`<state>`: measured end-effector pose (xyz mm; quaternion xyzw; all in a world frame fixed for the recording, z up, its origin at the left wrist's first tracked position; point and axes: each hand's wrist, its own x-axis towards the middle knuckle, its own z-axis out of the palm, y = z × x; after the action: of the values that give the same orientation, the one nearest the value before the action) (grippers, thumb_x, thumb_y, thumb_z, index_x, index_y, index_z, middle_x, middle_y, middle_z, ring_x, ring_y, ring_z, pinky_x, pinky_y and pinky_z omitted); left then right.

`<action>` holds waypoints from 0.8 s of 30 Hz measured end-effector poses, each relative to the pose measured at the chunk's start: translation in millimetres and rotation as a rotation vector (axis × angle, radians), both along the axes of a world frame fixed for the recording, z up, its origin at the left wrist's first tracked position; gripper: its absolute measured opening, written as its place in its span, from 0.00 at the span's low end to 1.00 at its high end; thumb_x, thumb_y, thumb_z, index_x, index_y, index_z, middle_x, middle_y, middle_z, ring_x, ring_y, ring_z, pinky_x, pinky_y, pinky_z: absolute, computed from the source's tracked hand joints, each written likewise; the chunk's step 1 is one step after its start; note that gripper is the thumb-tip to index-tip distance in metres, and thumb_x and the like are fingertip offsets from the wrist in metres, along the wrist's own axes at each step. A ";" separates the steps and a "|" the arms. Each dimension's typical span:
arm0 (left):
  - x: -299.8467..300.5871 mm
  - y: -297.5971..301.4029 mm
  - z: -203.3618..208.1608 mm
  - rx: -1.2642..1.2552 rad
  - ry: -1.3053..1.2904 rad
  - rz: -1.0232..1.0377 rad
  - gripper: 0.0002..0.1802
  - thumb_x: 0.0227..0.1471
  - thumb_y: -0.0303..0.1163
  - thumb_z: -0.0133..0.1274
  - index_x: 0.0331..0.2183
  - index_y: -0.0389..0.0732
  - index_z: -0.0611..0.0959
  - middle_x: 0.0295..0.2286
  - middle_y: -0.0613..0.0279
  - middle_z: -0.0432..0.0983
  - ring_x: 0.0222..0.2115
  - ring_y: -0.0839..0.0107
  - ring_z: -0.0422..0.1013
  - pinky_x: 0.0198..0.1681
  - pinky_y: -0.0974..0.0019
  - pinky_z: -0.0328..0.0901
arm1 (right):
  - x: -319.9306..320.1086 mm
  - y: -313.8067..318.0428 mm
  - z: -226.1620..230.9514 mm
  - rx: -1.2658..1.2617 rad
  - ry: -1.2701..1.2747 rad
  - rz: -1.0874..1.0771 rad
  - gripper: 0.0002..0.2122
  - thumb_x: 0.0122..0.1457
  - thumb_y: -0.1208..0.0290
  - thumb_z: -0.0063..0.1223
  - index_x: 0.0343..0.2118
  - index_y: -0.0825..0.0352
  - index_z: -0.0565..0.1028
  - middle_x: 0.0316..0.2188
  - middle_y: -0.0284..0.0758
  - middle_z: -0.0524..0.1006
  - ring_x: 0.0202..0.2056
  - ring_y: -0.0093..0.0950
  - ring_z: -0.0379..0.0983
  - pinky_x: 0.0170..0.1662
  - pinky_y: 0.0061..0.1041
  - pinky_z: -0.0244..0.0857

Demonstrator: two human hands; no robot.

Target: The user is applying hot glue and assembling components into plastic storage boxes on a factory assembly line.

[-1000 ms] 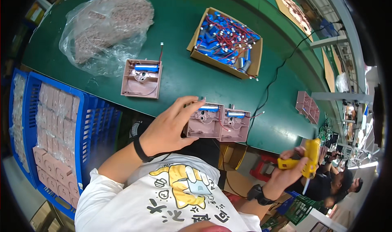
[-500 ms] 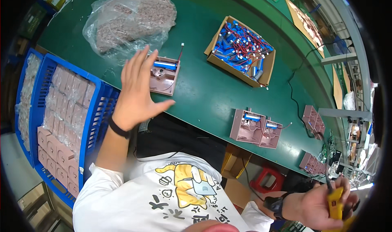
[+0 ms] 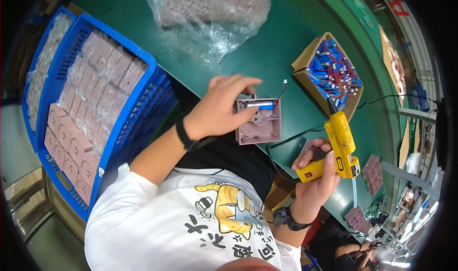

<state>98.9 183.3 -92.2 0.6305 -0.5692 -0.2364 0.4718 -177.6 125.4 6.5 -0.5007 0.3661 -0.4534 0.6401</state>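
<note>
In the head view, the left hand (image 3: 217, 106) grips a square pink housing (image 3: 260, 132) by its upper left side, the thumb reaching inside over one end of a blue battery (image 3: 268, 105) and the fingers bent along the far edge. The housing sits open side up at the near edge of the green surface (image 3: 281, 51), and a thin red lead rises from its upper right corner to a small white connector (image 3: 285, 81). The right hand (image 3: 315, 185) is closed around the handle of a yellow glue gun (image 3: 339, 132), to the right of the housing and apart from it; the dark nozzle points away from the person and a translucent stick (image 3: 354, 192) hangs from the rear. Beyond the gun stands a cardboard box (image 3: 310, 86) filled with blue batteries with red leads and white plugs. A clear plastic bag (image 3: 214, 23) of small pinkish pieces lies on the far side of the surface. To the left, a blue crate (image 3: 117, 38) holds rows of pink housings, many under clear wrap. More pink compartmented parts (image 3: 373, 174) lie farther right.
</note>
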 end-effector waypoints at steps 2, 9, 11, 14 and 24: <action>0.4 -13.5 6.9 0.093 -0.028 -0.004 0.32 0.51 0.44 0.74 0.56 0.48 0.87 0.44 0.62 0.82 0.52 0.56 0.78 0.60 0.50 0.59 | 0.7 -1.6 -5.4 0.004 0.019 0.005 0.13 0.80 0.63 0.50 0.52 0.71 0.75 0.50 0.46 0.78 0.29 0.28 0.76 0.28 0.32 0.76; 6.9 -39.0 22.5 0.327 -0.191 -0.114 0.14 0.51 0.46 0.71 0.39 0.53 0.96 0.35 0.66 0.84 0.46 0.60 0.79 0.52 0.51 0.59 | -1.7 -3.9 -11.9 -0.012 0.125 -0.048 0.13 0.77 0.63 0.54 0.50 0.70 0.75 0.49 0.46 0.79 0.31 0.29 0.79 0.29 0.33 0.77; 5.3 -42.9 19.7 0.307 -0.203 -0.135 0.14 0.51 0.46 0.72 0.39 0.53 0.95 0.32 0.68 0.80 0.42 0.62 0.78 0.51 0.53 0.57 | -4.1 -1.8 -15.6 -0.012 0.175 -0.057 0.13 0.77 0.63 0.55 0.50 0.70 0.75 0.48 0.45 0.79 0.31 0.29 0.79 0.29 0.33 0.77; 6.0 -45.0 17.7 0.296 -0.199 -0.149 0.14 0.51 0.46 0.72 0.38 0.54 0.95 0.30 0.69 0.78 0.40 0.63 0.77 0.50 0.54 0.56 | -9.3 -2.2 -20.4 -0.008 0.195 -0.063 0.12 0.76 0.64 0.56 0.50 0.70 0.75 0.48 0.45 0.80 0.31 0.29 0.79 0.29 0.33 0.77; 1.2 -52.3 19.1 0.307 -0.244 -0.117 0.15 0.49 0.47 0.73 0.38 0.54 0.94 0.29 0.70 0.78 0.40 0.62 0.77 0.49 0.52 0.56 | -14.3 -4.9 -28.2 0.031 0.169 -0.076 0.11 0.76 0.65 0.56 0.50 0.70 0.75 0.48 0.46 0.80 0.31 0.30 0.79 0.32 0.34 0.76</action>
<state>100.1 131.0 -73.1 0.6848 -0.6152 -0.2692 0.2831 -191.9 120.5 -21.7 -0.5128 0.4446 -0.4277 0.5970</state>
